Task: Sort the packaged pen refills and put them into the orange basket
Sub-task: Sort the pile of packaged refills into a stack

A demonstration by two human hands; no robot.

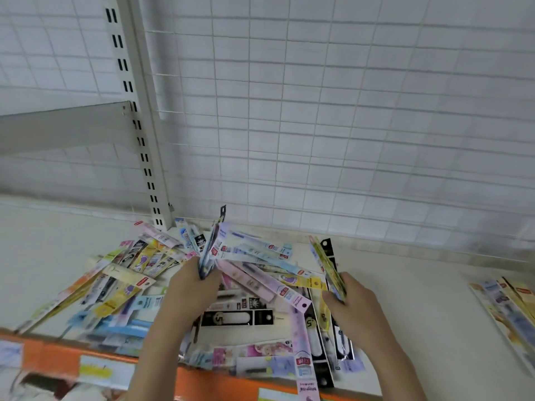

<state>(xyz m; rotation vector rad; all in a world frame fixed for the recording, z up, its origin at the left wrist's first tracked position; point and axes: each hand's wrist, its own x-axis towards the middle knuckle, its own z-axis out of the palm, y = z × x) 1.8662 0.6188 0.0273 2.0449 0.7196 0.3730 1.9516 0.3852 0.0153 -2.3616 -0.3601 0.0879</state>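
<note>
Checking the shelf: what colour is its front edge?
Orange front edge, clearest in the head view.

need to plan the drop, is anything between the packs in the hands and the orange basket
That cannot be settled: no orange basket shows in this view, only the shelf's orange front edge. The left hand and right hand each hold a bunch of packs above the loose pile; a small stack lies to the right.

A heap of refill packets (231, 287) is spread on the shelf (405, 299), in front of the grid back panel (347, 111). A slotted upright (136, 125) is set behind the heap's left part. A smaller stack (509, 308) is laid well apart at the right.
</note>
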